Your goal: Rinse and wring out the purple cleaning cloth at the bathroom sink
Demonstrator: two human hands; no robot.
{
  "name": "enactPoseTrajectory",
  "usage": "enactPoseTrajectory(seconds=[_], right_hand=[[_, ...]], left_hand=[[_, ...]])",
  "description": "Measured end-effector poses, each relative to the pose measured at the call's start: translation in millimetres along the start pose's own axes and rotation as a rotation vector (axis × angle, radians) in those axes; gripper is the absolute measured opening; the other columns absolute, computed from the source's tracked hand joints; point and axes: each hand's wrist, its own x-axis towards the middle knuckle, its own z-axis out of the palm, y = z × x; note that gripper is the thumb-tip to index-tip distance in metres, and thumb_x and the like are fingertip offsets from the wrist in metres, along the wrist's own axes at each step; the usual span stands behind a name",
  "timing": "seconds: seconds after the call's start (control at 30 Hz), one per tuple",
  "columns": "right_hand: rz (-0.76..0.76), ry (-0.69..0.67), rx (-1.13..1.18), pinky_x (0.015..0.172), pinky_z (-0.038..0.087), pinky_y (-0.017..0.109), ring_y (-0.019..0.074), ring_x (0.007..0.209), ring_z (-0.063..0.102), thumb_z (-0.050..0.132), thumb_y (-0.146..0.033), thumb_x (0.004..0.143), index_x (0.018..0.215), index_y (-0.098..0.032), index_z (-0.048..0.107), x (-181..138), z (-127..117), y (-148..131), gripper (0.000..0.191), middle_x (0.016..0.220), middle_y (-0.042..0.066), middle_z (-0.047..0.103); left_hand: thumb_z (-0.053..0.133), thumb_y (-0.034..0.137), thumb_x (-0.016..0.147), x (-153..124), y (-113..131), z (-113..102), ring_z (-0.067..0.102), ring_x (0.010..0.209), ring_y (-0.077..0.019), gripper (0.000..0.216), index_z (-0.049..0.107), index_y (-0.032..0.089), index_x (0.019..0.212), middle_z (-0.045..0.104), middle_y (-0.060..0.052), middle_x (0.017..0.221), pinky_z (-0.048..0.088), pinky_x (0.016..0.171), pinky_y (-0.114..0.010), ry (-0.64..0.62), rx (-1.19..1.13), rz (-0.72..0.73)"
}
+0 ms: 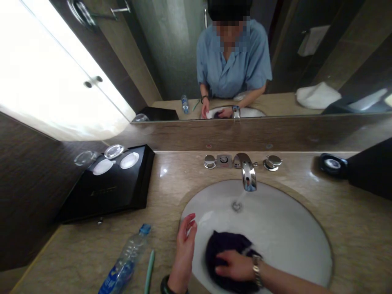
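Note:
A dark purple cloth [225,245] lies in the white sink basin [281,228]. My right hand [235,265], with a watch on the wrist, presses flat on top of the cloth. My left hand [185,245] rests on the basin's left rim beside the cloth, fingers loosely curved and holding nothing. Water runs from the chrome faucet [248,173] toward the drain [236,205].
A plastic water bottle [124,263] and a green toothbrush [149,271] lie on the marble counter at the left. A black tray [113,185] with glasses stands at the back left. A dark dish [333,164] sits at the right. The mirror shows a person in a blue shirt.

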Motion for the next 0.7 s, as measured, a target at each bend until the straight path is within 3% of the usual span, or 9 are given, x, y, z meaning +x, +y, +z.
enactPoseTrajectory(seconds=[0.1,0.2,0.27,0.33,0.43,0.5,0.57,0.63,0.7], right_hand=[[-0.172,0.05,0.53,0.108,0.042,0.046,0.0331,0.124,0.057,0.057,-0.067,0.08,0.132,-0.012,0.059,53,6,-51,0.075,0.133,0.018,0.063],[-0.341,0.082,0.891,0.108,0.043,0.044,0.0278,0.117,0.062,0.061,-0.068,0.078,0.124,-0.015,0.061,52,-25,-47,0.07,0.123,0.013,0.068],[-0.302,0.29,0.74,0.108,0.044,0.042,0.0255,0.114,0.063,0.062,-0.06,0.08,0.119,-0.016,0.062,33,-59,-13,0.059,0.121,0.012,0.068],[-0.132,0.628,0.447,0.113,0.039,0.044,0.0284,0.121,0.057,0.06,-0.049,0.079,0.121,-0.014,0.061,15,-93,30,0.055,0.129,0.016,0.062],[0.098,0.972,0.242,0.121,0.019,0.055,0.0373,0.141,0.034,0.055,-0.038,0.077,0.137,-0.008,0.046,7,-122,74,0.067,0.145,0.024,0.042],[0.146,1.0,0.252,0.121,0.015,0.059,0.0406,0.144,0.027,0.055,-0.033,0.076,0.142,-0.005,0.037,17,-120,78,0.074,0.147,0.027,0.037],[0.13,0.929,0.292,0.119,0.025,0.055,0.0386,0.137,0.039,0.058,-0.026,0.073,0.14,-0.004,0.038,28,-104,62,0.074,0.14,0.027,0.046],[0.058,0.833,0.354,0.113,0.038,0.045,0.031,0.126,0.054,0.061,-0.022,0.071,0.134,-0.009,0.044,30,-80,33,0.067,0.131,0.02,0.057],[-0.065,0.777,0.399,0.106,0.045,0.038,0.0249,0.115,0.061,0.065,-0.021,0.069,0.124,-0.016,0.052,23,-52,-2,0.057,0.121,0.011,0.066]], left_hand=[[0.07,0.068,0.059,0,10,-5,0.051,0.123,-0.0332,0.079,0.057,0.012,0.113,0.055,-0.024,0.132,0.034,0.113,-0.051,0.056,0.017,0.036],[0.069,0.067,0.062,0,16,-9,0.049,0.126,-0.0338,0.079,0.055,0.011,0.116,0.054,-0.026,0.135,0.032,0.116,-0.052,0.079,0.019,0.076],[0.066,0.063,0.066,0,16,-10,0.047,0.129,-0.0333,0.076,0.052,0.012,0.121,0.052,-0.024,0.139,0.031,0.116,-0.052,0.058,0.013,0.095],[0.065,0.06,0.068,-2,11,-6,0.045,0.132,-0.0339,0.075,0.05,0.013,0.125,0.048,-0.023,0.144,0.03,0.117,-0.052,0.027,0.005,0.057],[0.059,0.052,0.076,-6,-4,11,0.035,0.141,-0.0328,0.072,0.044,0.014,0.135,0.036,-0.018,0.155,0.024,0.121,-0.051,-0.047,-0.038,-0.074],[0.055,0.044,0.083,-5,-16,31,0.023,0.149,-0.0309,0.067,0.037,0.021,0.143,0.025,-0.011,0.163,0.016,0.123,-0.056,-0.095,-0.106,-0.202],[0.051,0.043,0.087,1,-27,54,0.02,0.151,-0.0348,0.065,0.031,0.027,0.147,0.021,-0.008,0.165,0.015,0.119,-0.069,-0.127,-0.168,-0.34],[0.047,0.046,0.089,12,-35,73,0.035,0.144,-0.0391,0.059,0.037,0.025,0.143,0.038,-0.014,0.157,0.028,0.113,-0.072,-0.15,-0.215,-0.422],[0.042,0.045,0.091,25,-38,84,0.054,0.13,-0.0378,0.044,0.056,0.016,0.122,0.064,-0.019,0.129,0.044,0.108,-0.06,-0.168,-0.247,-0.431]])
